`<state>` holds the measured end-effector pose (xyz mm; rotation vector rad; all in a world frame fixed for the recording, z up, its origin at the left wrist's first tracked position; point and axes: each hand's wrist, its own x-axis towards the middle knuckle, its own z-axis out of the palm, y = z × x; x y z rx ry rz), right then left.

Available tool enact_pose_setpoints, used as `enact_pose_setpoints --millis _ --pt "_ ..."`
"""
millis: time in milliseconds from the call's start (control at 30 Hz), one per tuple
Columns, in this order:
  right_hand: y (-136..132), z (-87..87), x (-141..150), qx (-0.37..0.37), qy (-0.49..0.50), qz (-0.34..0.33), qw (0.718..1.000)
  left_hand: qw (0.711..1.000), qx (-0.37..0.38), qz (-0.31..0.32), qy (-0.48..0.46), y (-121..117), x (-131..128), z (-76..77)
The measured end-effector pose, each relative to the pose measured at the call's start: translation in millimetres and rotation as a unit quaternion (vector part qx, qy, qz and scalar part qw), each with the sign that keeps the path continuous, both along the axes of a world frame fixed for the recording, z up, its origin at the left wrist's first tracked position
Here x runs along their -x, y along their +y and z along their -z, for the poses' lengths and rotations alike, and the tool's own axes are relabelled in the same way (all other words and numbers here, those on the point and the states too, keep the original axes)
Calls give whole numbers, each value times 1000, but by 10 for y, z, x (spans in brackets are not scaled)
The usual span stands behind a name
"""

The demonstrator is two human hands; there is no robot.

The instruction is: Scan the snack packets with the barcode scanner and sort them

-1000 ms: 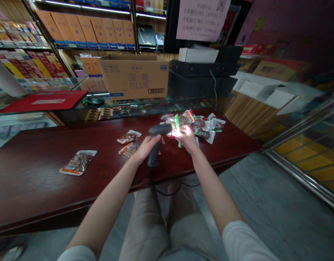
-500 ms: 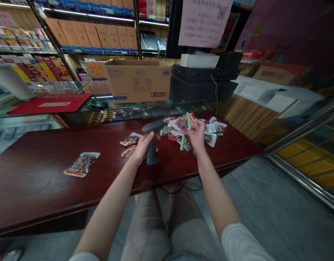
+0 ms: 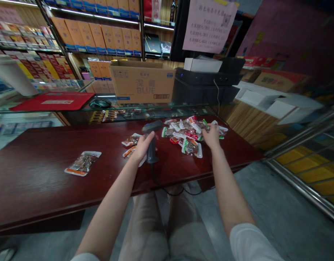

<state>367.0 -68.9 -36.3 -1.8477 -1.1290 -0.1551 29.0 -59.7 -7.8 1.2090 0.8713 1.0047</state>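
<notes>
My left hand (image 3: 141, 146) is wrapped around the grip of a dark grey handheld barcode scanner (image 3: 152, 141), its head raised above the table and its cable hanging down. Beneath and left of that hand lie small clear snack packets (image 3: 132, 139) with orange or white edges, partly hidden by it. My right hand (image 3: 211, 137) is at the right side of a heap of snack packets (image 3: 183, 127), its fingers closed on a packet there; the fingertips are partly hidden. One green-edged packet (image 3: 192, 146) lies at the heap's front. A single orange-edged packet (image 3: 83, 163) lies apart on the left.
The dark red wooden table (image 3: 41, 174) spans the front. Behind it, a glass counter holds a cardboard box (image 3: 142, 83), a mouse (image 3: 100, 104), a red mat (image 3: 52, 100) and a black device (image 3: 207, 75). A metal railing (image 3: 302, 177) stands at the right.
My right hand has moved right across the heap, away from the orange- and green-edged packet it was lifting. My left hand keeps the scanner in nearly the same place.
</notes>
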Motion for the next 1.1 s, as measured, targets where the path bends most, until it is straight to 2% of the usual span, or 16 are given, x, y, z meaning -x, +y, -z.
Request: enact_pose_setpoints --millis 100,200,267,300,400,467,567,700,833,967,1033,1100 --pt "-97 -85 106 22 -23 1 999 1000 -10 8 14 -18 83 -41" --pt "-164 -214 277 9 -41 -22 999 1000 -12 -6 26 -26 283 -126" --pt "-158 -271 496 -10 -41 -86 995 999 -8 -17 31 -32 463 -184" --pt "-135 -278 643 -5 -33 -138 990 999 -5 -26 31 -34 559 -205" --pt "11 -201 1191 67 20 -304 950 998 14 -55 29 -23 834 -207" --pt "159 -90 1576 132 45 -356 924 997 26 -66 25 10 994 -163" --pt "401 79 2070 159 60 -370 914 997 40 -70 16 82 1173 -77" --pt "632 179 2500 182 58 -333 924 995 36 -89 -24 137 1271 -22" --pt "714 181 2654 174 89 -311 930 993 34 -99 -48 129 1274 -8" --pt "687 168 2528 159 138 -316 925 995 28 -91 -41 137 1275 47" --pt "624 134 2375 145 204 -348 904 996 25 -77 -38 152 1262 83" --pt "527 71 2176 102 321 -399 853 998 23 -58 -33 162 1226 110"
